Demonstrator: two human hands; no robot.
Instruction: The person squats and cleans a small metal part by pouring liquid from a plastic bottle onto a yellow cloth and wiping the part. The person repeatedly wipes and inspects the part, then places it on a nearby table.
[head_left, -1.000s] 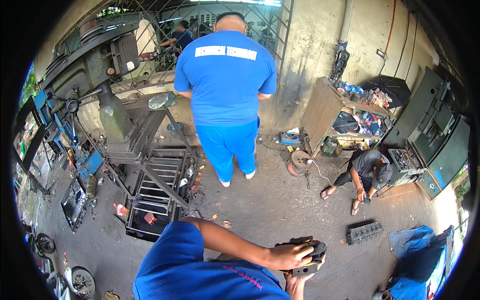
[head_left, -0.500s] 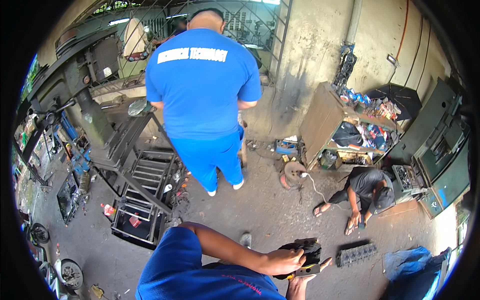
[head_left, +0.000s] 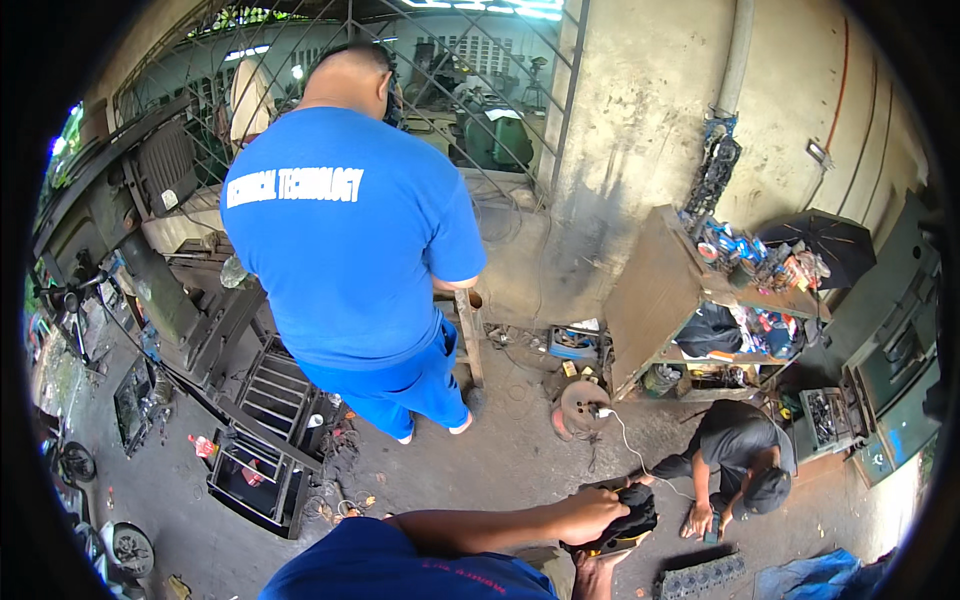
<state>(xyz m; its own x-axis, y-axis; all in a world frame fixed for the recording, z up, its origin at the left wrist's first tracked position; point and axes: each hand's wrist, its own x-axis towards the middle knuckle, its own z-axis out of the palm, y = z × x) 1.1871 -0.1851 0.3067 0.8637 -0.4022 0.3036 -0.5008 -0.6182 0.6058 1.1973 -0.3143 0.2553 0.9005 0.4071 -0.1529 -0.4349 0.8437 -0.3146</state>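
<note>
My left hand (head_left: 592, 515) reaches across from the left, its fingers closed on a crumpled black cloth (head_left: 636, 508). The cloth lies over a metal part (head_left: 628, 545) with a yellowish edge; most of this part is covered, so its kind cannot be told. From below, my right hand (head_left: 597, 575) supports the part, and its fingertips show past the far side. On the floor just right of my hands lies a long, grey engine cylinder head (head_left: 700, 577), touched by neither hand.
A person in blue (head_left: 345, 240) stands ahead with their back turned. Another person in black (head_left: 742, 450) crouches at right, holding a phone (head_left: 713, 525). A cluttered wooden shelf (head_left: 650, 300), a cable reel (head_left: 585, 405), a metal frame (head_left: 275, 385) and a blue tarp (head_left: 805, 578) are around.
The whole view has shifted; the standing person appears larger and further left. My hands and the part have risen nearer the crouching person, and the cloth now covers more of the metal.
</note>
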